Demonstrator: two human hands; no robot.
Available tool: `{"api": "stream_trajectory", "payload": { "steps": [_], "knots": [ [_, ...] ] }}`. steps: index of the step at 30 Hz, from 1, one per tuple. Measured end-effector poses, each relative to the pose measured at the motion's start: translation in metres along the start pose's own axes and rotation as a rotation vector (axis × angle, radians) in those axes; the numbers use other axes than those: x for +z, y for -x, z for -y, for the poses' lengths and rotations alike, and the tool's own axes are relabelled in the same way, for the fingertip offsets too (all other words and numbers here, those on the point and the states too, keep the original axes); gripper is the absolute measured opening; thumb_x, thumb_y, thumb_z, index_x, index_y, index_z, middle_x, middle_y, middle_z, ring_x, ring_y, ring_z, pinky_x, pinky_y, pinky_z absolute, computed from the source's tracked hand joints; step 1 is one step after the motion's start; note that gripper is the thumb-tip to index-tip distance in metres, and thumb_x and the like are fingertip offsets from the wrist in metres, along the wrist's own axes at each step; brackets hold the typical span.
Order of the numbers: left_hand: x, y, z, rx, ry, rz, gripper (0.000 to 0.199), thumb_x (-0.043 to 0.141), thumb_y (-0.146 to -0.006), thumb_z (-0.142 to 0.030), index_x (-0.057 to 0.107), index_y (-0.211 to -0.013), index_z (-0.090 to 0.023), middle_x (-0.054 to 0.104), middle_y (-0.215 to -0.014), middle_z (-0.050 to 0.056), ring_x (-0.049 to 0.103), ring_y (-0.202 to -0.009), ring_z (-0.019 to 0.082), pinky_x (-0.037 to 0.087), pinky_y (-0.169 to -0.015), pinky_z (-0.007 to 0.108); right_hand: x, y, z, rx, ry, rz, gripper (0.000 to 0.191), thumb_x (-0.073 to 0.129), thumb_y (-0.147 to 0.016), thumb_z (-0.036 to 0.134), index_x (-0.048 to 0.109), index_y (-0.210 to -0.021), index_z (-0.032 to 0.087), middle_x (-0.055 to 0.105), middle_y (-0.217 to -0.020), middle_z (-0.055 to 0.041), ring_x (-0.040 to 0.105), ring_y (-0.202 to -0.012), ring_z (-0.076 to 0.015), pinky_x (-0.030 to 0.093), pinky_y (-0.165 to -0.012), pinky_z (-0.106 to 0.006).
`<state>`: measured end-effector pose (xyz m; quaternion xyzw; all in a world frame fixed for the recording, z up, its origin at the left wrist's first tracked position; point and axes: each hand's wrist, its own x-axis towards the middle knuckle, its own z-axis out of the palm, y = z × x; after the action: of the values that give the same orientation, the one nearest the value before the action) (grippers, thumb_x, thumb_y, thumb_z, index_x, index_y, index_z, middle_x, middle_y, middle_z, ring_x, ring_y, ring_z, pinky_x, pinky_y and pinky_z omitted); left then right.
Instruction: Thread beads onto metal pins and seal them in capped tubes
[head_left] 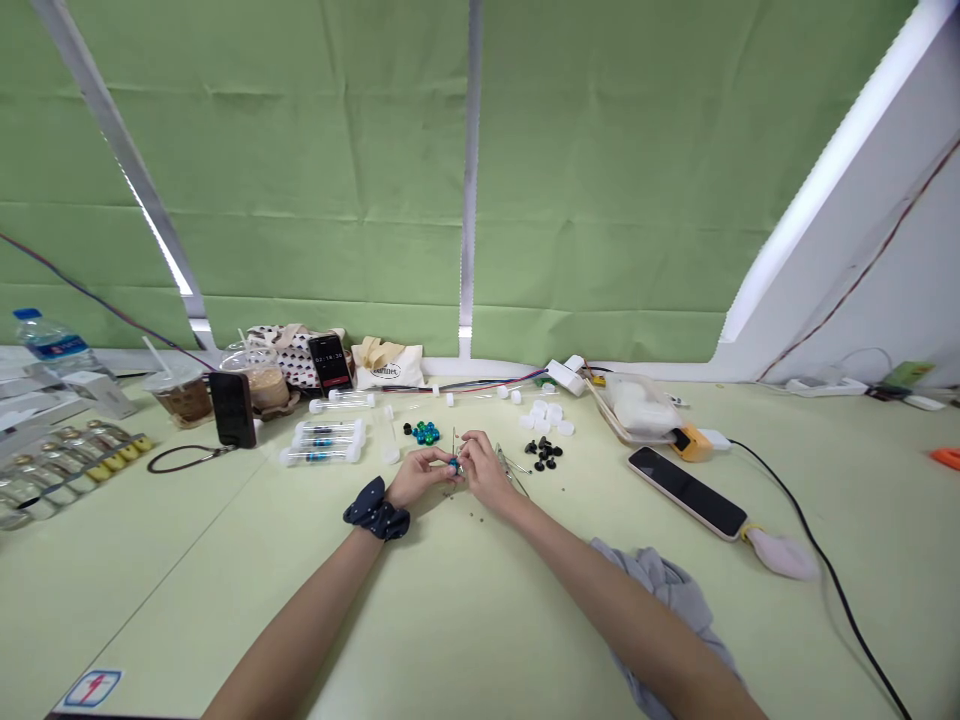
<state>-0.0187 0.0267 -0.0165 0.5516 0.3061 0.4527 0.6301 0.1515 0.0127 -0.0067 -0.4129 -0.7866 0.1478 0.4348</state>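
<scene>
My left hand (420, 478), with a dark scrunchie (376, 509) at its wrist, pinches a small round blue piece (454, 463). My right hand (484, 474) meets it there with closed fingertips; what they grip is too small to make out. A thin metal pin (453, 440) stands up between the hands. Just beyond the left fingers lies a cluster of blue and green round pieces (426, 433). Metal tweezers or a similar thin tool (513, 470) lie partly behind my right hand. Tiny specks (472, 515) are scattered on the table below the hands.
Black caps (543, 455) and white caps (550, 413) lie right of the hands. Clear tubes (324, 442) with blue contents are at the left. A phone (688, 492), a black cable (806, 540) and a grey cloth (667, 590) lie right. Drink cups (184, 398) stand back left.
</scene>
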Motion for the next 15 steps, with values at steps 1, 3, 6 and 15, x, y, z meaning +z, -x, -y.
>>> {"api": "stream_trajectory", "payload": {
  "steps": [1, 3, 6, 15],
  "knots": [
    [0.0003, 0.0000, 0.0000, -0.001, -0.002, 0.001, 0.033, 0.078, -0.060, -0.027, 0.061, -0.084, -0.011, 0.071, -0.085, 0.008, 0.069, -0.073, 0.022, 0.052, -0.071, 0.034, 0.0007, 0.0001, -0.0006, 0.000, -0.004, -0.007, 0.012, 0.034, -0.086, 0.018, 0.046, -0.083, 0.020, 0.044, -0.110, -0.0095, 0.054, -0.087, -0.0171, 0.047, -0.076, -0.035],
    [0.0005, 0.0000, 0.0000, -0.002, -0.002, 0.001, 0.034, 0.078, -0.059, -0.027, 0.061, -0.084, -0.011, 0.071, -0.085, 0.008, 0.069, -0.072, 0.022, 0.052, -0.071, 0.034, 0.0016, 0.0002, -0.0010, 0.001, -0.011, -0.015, 0.013, 0.034, -0.087, 0.019, 0.047, -0.082, 0.020, 0.044, -0.109, -0.0094, 0.054, -0.085, -0.0166, 0.047, -0.075, -0.034],
    [0.0004, -0.0001, -0.0001, -0.005, -0.005, 0.005, 0.033, 0.078, -0.060, -0.026, 0.061, -0.084, -0.011, 0.071, -0.084, 0.008, 0.069, -0.072, 0.022, 0.052, -0.070, 0.033, 0.0014, 0.0005, 0.0003, 0.004, -0.018, -0.016, 0.016, 0.034, -0.088, 0.020, 0.049, -0.083, 0.020, 0.045, -0.107, -0.0084, 0.054, -0.081, -0.0153, 0.047, -0.073, -0.032],
    [0.0040, 0.0021, -0.0058, 0.022, -0.034, 0.008, 0.035, 0.077, -0.060, -0.027, 0.061, -0.087, -0.011, 0.071, -0.084, 0.008, 0.068, -0.076, 0.021, 0.052, -0.077, 0.036, -0.0071, -0.0009, 0.0035, 0.140, 0.019, -0.103, 0.018, 0.050, -0.084, 0.033, 0.059, -0.075, 0.020, 0.055, -0.077, -0.0016, 0.053, -0.069, -0.0133, 0.042, -0.066, -0.026]
  ]
}}
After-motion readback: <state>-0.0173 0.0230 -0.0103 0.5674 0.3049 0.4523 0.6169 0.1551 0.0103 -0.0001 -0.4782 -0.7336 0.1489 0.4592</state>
